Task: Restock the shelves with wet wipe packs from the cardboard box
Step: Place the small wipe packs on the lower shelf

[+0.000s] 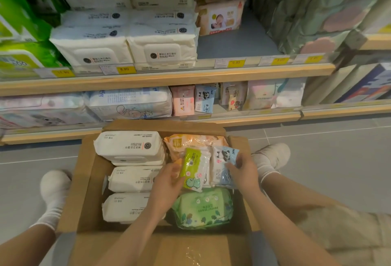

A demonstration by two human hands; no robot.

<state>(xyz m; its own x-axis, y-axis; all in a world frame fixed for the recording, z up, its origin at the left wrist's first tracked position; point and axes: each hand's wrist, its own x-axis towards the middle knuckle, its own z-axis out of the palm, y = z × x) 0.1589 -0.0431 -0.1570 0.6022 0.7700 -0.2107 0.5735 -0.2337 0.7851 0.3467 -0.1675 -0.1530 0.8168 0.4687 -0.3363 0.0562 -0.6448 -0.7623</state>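
An open cardboard box [84,183] sits on the floor between my feet. It holds three white wipe packs [129,147] on the left, an orange pack [194,141] at the back and a green leafy pack [204,207] at the front. My left hand [168,179] grips a small yellow-green wipe pack [193,168] with a dinosaur. My right hand [243,170] holds a small blue panda pack [222,166] beside it. Both small packs are inside the box, above the green pack.
The upper shelf [169,75] carries white packs [163,47], green packs [19,33] and one baby pack [221,17], with bare space in front of it. The lower shelf [243,117] holds pink [183,99] and blue panda packs [204,98]. My white-socked feet [55,189] flank the box.
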